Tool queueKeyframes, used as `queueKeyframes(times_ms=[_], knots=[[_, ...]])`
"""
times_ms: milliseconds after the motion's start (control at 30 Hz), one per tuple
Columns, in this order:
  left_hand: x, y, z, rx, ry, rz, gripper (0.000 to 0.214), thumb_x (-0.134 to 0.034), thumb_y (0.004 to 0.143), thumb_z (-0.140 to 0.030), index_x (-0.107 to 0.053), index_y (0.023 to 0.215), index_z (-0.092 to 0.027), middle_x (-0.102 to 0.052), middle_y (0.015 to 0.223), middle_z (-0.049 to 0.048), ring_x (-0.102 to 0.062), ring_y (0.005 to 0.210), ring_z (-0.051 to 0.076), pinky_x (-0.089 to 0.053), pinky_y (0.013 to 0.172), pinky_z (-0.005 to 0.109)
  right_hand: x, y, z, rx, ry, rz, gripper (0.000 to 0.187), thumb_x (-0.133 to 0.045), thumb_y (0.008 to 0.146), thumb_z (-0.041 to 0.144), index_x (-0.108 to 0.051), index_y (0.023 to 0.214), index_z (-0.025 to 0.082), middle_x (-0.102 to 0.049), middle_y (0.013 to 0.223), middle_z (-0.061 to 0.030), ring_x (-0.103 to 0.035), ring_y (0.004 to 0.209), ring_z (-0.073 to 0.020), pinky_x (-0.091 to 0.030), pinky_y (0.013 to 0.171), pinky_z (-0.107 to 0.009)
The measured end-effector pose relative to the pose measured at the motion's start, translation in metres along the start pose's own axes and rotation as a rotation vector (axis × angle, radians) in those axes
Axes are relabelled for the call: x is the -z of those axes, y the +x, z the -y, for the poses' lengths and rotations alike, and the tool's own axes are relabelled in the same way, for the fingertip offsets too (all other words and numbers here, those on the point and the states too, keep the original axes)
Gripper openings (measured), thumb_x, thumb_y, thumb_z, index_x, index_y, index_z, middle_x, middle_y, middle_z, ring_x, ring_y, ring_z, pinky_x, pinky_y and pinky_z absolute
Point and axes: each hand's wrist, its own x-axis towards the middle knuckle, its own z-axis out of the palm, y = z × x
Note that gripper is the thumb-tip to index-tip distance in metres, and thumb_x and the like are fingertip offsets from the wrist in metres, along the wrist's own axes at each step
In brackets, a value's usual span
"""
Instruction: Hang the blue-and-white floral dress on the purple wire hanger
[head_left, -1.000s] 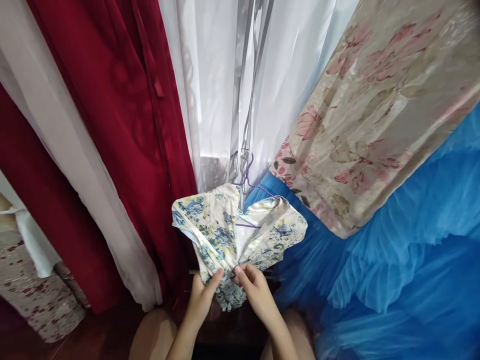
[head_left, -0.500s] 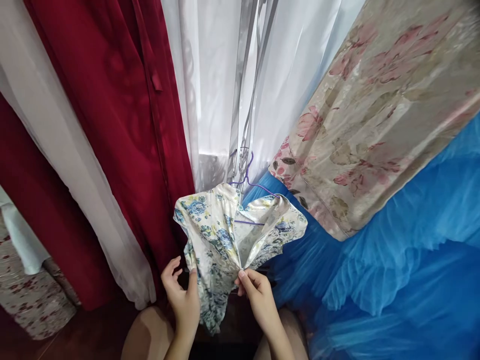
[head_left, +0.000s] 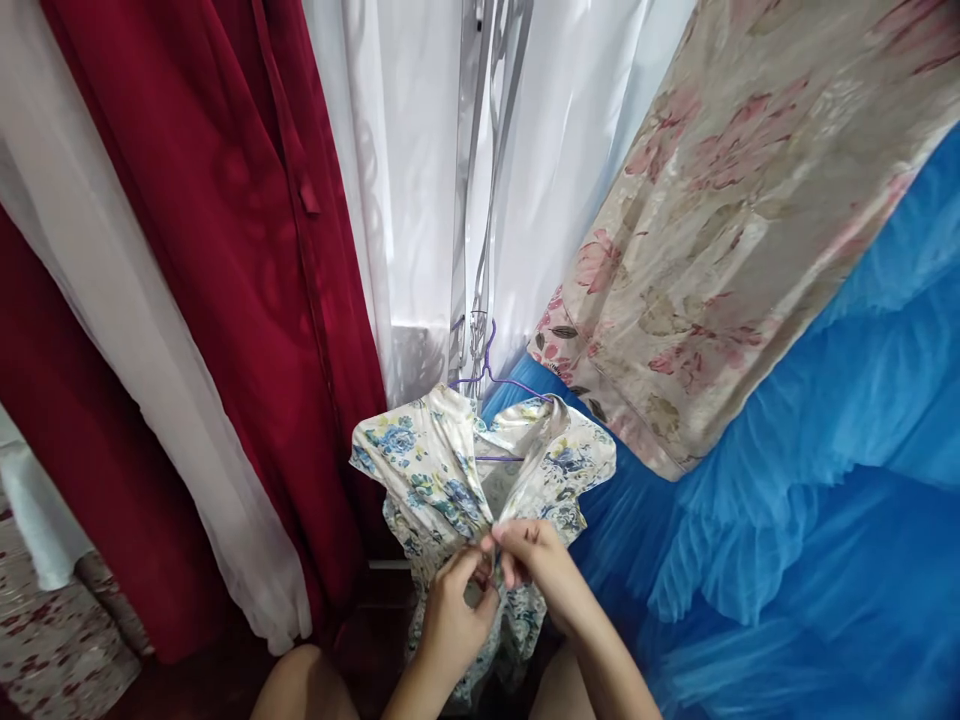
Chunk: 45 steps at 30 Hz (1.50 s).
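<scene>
A small white dress with blue flowers (head_left: 420, 465) hangs on a purple wire hanger (head_left: 491, 372) at the lower middle. My left hand (head_left: 454, 615) and my right hand (head_left: 544, 575) meet at the dress's front, just below the open neckline. Both hands have their fingers pinched together on the floral cloth, fingertips almost touching each other. The lower part of the dress falls behind my hands.
Hanging garments crowd the space: a dark red one (head_left: 225, 250) at the left, sheer white ones (head_left: 420, 180) in the middle, a beige one with pink flowers (head_left: 735, 220) and a blue tulle skirt (head_left: 810, 520) at the right. My bare knees (head_left: 300, 690) show at the bottom.
My left hand, which had let go and sat open left of the dress half a second ago, has come back to the front and pinches the cloth beside the right hand.
</scene>
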Motion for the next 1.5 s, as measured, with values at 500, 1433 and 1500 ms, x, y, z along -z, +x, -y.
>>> queueKeyframes(times_ms=[500,1433,1500], knots=[[0.037,0.039,-0.02,-0.08,-0.113,-0.057,0.009,-0.055,0.096,-0.024,-0.062,0.097,-0.021,-0.067,0.087,0.0028,-0.065,0.084,0.019,-0.05,0.079,0.03,-0.016,0.042,0.091,0.306,0.091,-0.155,0.032,-0.065,0.082,0.045,-0.076,0.078,0.015,-0.055,0.042,0.0023,-0.039,0.04,-0.0093,-0.026,0.044,-0.024],[0.157,0.139,0.042,0.558,-1.171,-0.66,0.017,-0.049,0.092,-0.009,-0.057,0.079,-0.015,-0.064,0.074,0.0055,-0.064,0.069,0.017,-0.054,0.068,0.029,-0.031,0.019,-0.028,0.148,0.312,-0.044,0.039,-0.067,0.082,0.046,-0.068,0.056,0.016,-0.044,0.042,0.003,-0.031,0.043,-0.0094,-0.018,0.049,-0.027],[0.14,0.13,0.046,0.524,-1.189,-0.643,0.013,-0.051,0.092,-0.012,-0.057,0.081,-0.015,-0.065,0.078,0.0069,-0.066,0.074,0.018,-0.055,0.069,0.03,-0.022,0.015,-0.036,0.127,0.44,-0.161,0.039,-0.069,0.079,0.046,-0.063,0.054,0.017,-0.04,0.042,0.0042,-0.028,0.044,-0.009,-0.017,0.048,-0.026]])
